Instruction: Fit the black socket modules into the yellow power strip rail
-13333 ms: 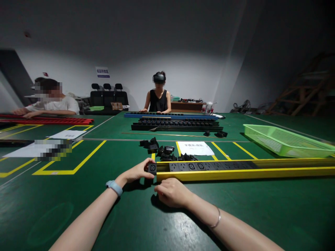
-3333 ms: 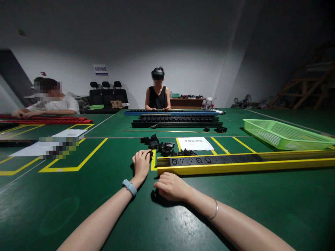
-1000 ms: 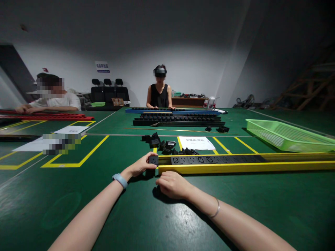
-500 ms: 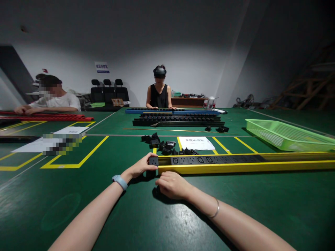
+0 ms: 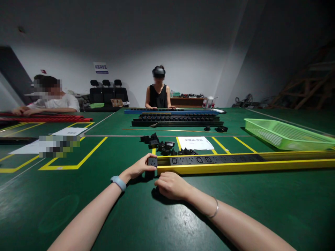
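Observation:
A long yellow rail lies across the green table in front of me, with a row of black socket modules seated in its channel. My left hand pinches a black socket module at the rail's open left end. My right hand rests curled, fingers closed, against the near side of the rail's left end. A heap of loose black socket modules lies just behind the rail.
A white paper sheet lies beyond the rail. A green mesh basket stands at the right. Black and blue rails lie before a person seated opposite. Another person sits at far left by red rails.
My left hand reached to the heap of loose modules, then came back to the rail's left end with a black module. Over the last second both hands barely move.

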